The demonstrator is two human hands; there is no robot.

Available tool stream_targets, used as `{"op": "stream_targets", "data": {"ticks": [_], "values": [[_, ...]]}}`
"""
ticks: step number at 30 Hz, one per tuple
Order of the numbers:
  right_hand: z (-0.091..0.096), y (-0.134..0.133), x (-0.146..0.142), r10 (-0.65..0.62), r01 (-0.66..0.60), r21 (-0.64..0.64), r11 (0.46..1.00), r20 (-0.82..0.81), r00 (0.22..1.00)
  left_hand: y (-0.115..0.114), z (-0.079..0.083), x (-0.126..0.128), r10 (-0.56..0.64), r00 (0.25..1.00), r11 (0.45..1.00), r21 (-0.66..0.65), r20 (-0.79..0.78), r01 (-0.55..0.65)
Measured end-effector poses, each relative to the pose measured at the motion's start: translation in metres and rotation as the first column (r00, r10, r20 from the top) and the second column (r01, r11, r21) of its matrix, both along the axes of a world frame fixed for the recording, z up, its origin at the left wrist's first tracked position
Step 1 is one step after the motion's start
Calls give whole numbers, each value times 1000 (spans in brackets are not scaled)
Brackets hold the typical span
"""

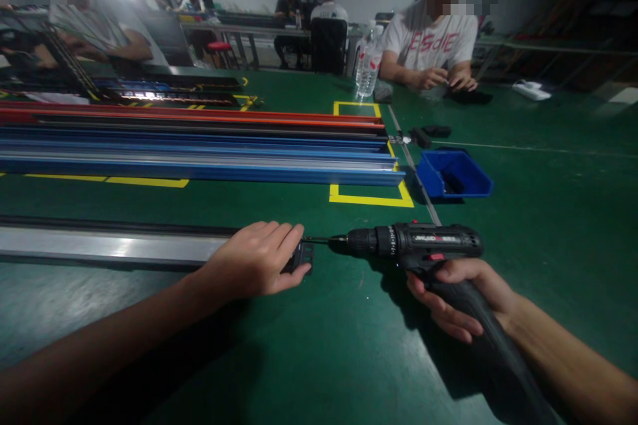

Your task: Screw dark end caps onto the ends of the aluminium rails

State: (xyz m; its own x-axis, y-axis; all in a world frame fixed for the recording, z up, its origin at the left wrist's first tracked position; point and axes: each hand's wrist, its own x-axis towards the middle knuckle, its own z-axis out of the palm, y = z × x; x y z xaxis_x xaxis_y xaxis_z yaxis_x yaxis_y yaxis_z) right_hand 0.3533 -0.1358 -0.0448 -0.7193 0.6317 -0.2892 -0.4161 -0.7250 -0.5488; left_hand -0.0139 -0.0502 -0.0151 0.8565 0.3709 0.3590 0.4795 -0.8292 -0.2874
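Blue bin [476, 180] beyond the drill [432, 241]

Beyond the left hand [264, 255], blue rails [249, 171] and a red-orange rail [299, 117] lie side by side on the green worktop [548, 212], their ends over a yellow tape outline [369, 200]. Beyond the right hand [451, 302] sits a blue bin [473, 186] with dark contents [452, 180]; farther off, clear bottles [369, 73] stand near a white-shirted person [438, 40].

The left hand [259, 259] and right hand [491, 289] are bare. The left arm [124, 332] and right arm [563, 345] are bare too, right to the picture's edge. Each looks thin at the wrist and wider farther back.
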Motion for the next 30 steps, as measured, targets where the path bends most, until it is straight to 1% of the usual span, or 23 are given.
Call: {"op": "stream_targets", "data": {"ticks": [6, 15, 21, 25, 30], "values": [[-2, 1, -1, 2, -2, 9, 1000, -18, 1000, 1, -1, 0, -2, 1000, 1000, -15, -1, 2], [1, 2, -4, 7, -7, 14, 1000, -41, 999, 2, -2, -1, -4, 1000, 1000, -25, 0, 4], [0, 2, -3, 1, -1, 6, 1000, -33, 999, 2, -2, 0, -5, 1000, 999, -33, 6, 5], [0, 3, -3, -3, 3, -2, 1000, -13, 1000, 2, -3, -1, -9, 999, 998, -62, 35, 11], [0, 2, -3, -7, 7, 5, 1000, 8, 1000, 2, -1, -1, 1, 1000, 998, -58, 2, -1]]}}
